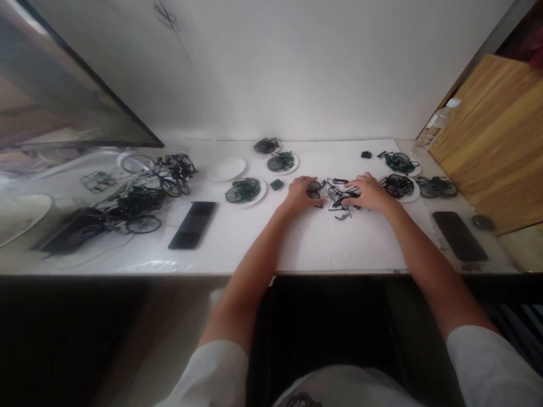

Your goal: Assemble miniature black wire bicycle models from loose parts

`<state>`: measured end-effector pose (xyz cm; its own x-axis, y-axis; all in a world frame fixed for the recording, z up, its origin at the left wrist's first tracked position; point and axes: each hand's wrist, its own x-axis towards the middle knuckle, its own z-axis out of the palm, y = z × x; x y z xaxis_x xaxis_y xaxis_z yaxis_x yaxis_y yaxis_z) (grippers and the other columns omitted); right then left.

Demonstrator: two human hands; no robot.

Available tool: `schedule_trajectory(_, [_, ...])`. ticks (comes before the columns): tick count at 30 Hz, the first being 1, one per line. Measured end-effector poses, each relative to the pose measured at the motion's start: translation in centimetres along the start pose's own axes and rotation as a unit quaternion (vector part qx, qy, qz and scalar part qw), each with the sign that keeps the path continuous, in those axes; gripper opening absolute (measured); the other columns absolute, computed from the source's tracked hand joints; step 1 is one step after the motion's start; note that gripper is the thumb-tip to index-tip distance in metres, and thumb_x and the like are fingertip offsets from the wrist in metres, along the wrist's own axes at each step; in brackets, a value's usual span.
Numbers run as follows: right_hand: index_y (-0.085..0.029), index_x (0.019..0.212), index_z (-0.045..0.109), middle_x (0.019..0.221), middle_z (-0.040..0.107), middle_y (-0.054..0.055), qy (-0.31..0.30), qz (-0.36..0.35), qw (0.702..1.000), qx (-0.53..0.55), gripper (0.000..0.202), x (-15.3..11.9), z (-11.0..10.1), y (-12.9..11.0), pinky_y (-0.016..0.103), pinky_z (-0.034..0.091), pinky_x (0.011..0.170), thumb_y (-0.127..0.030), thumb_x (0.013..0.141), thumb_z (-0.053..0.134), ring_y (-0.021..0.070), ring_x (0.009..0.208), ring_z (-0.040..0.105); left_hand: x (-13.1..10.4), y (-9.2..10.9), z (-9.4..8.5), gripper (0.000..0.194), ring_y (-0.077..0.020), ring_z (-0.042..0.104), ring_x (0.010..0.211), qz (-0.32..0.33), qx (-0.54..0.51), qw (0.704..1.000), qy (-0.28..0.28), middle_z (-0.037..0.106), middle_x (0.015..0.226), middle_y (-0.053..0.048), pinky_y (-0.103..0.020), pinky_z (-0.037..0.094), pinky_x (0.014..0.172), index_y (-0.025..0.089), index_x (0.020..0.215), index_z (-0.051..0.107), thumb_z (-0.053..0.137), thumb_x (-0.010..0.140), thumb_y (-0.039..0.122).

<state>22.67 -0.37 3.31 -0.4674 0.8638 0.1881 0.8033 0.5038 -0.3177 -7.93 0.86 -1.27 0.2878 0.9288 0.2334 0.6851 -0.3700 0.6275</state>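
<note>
Small black and silver model bicycle parts point(338, 198) lie in a loose pile on the white table, between my two hands. My left hand point(300, 192) rests at the pile's left side, thumb and fingers apart around a small black wheel point(314, 189). From the right, my right hand point(368, 191) reaches over the other edge of the pile, its fingers spread and touching or just above the parts. No part is lifted in either hand. Beside my right hand, a white plate point(410, 195) carries more black bicycle parts.
Plates of dark green parts point(242, 191) stand left of my hands, near a small green piece point(276, 185). Assembled model bicycles point(139, 206) crowd the far left, beside a dark phone point(193, 225). Another phone point(459, 236) lies right; a plastic bottle point(439, 124) stands by a wooden board point(496, 141).
</note>
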Motion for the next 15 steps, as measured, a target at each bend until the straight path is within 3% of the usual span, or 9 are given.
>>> schedule_trajectory(3, [-0.026,0.123,0.085,0.103,0.073,0.015,-0.023,0.007,1.000,0.011,0.049,0.0,0.4,-1.0,0.053,0.052,0.106,-0.060,0.087,0.088,0.0422,0.123,0.058,-0.1,0.3,-0.2,0.099,-0.0407,0.049,0.151,0.006,0.007,1.000,-0.009,0.057,0.160,-0.013,-0.058,0.037,0.132,0.028,0.152,0.066,0.094,0.067,0.071])
schedule_trajectory(9, [-0.029,0.113,0.086,0.108,0.076,0.010,-0.021,-0.008,0.991,0.133,0.027,0.3,2.1,-1.0,0.050,0.054,0.108,-0.047,0.094,0.081,0.0348,0.118,0.062,-0.2,0.7,-0.5,0.102,-0.0430,0.046,0.153,0.018,0.020,0.999,-0.035,0.057,0.161,-0.013,-0.060,0.033,0.134,0.031,0.147,0.071,0.095,0.060,0.078])
schedule_trajectory(15, [-0.028,0.103,0.087,0.099,0.074,0.010,-0.018,-0.027,0.987,0.155,0.016,0.6,2.4,-2.0,0.050,0.056,0.103,-0.040,0.097,0.077,0.0326,0.110,0.064,-0.4,0.9,-0.4,0.088,-0.0413,0.046,0.154,0.019,0.016,0.999,-0.024,0.058,0.159,-0.012,-0.061,0.031,0.134,0.034,0.146,0.072,0.085,0.073,0.082])
